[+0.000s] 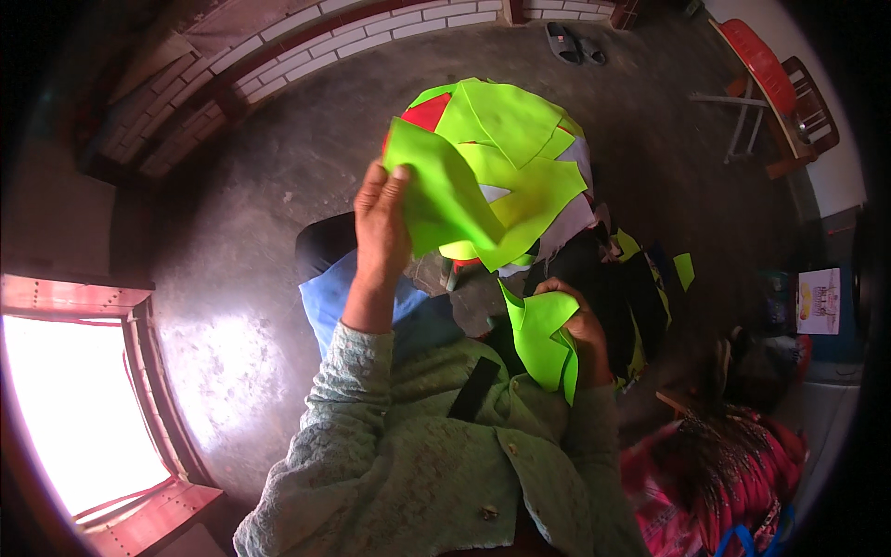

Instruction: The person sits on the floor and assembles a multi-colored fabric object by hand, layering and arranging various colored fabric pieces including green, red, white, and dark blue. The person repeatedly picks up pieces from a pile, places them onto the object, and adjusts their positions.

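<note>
My left hand [381,218] is closed on the edge of a bright green fabric piece [436,186], thumb on top, holding it up over a heap. The heap is made of neon yellow-green fabric pieces [506,116], with a bit of red cloth [428,112] and grey-white cloth [568,223] showing among them. What the heap rests on is mostly hidden. Close to my body on the right, my right hand [585,330] grips a folded bright green fabric piece [543,339], which hangs down in front of my jacket.
Cloth scraps [684,270] lie on dark material to the right. Pink patterned cloth [715,483] sits at the lower right. A red chair [756,65] stands at the far right, and sandals [563,44] lie by the brick-patterned wall. Bright light enters through an opening [79,408] at left.
</note>
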The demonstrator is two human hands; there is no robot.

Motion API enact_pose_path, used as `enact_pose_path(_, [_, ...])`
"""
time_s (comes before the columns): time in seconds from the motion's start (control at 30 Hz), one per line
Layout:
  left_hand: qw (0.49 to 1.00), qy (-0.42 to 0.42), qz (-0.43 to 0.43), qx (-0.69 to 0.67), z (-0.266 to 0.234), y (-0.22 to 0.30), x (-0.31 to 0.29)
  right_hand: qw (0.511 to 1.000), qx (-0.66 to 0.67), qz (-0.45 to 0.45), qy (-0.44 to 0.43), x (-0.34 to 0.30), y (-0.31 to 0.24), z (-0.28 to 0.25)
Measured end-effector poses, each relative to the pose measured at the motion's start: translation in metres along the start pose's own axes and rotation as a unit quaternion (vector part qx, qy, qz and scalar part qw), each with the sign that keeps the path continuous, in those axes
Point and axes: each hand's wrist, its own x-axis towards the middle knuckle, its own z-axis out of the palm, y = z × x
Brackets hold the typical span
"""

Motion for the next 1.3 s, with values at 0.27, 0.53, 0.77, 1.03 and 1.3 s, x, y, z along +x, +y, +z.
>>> enact_pose_path(0.27, [0.998, 0.027, 0.059, -0.01, -0.009, 0.037, 0.057, 0.999, -0.029, -0.009, -0.023, 0.004, -0.004, 0.001])
enact_pose_path(0.53, [0.982, 0.039, 0.145, -0.115, 0.019, 0.036, 0.134, 0.996, -0.037, -0.043, 0.072, -0.006, 0.005, 0.008])
enact_pose_path(0.77, [0.982, 0.179, -0.049, -0.038, -0.04, -0.058, 0.126, 0.999, -0.017, -0.008, 0.042, 0.0, -0.007, 0.015])
enact_pose_path(1.03, [0.98, 0.198, -0.019, 0.022, -0.051, -0.06, 0.126, 0.999, 0.0, -0.031, 0.022, 0.001, 0.024, -0.024])
enact_pose_path(1.3, [0.975, 0.188, 0.002, 0.12, -0.051, -0.056, 0.113, 0.995, -0.049, -0.034, 0.079, 0.001, 0.014, -0.005])
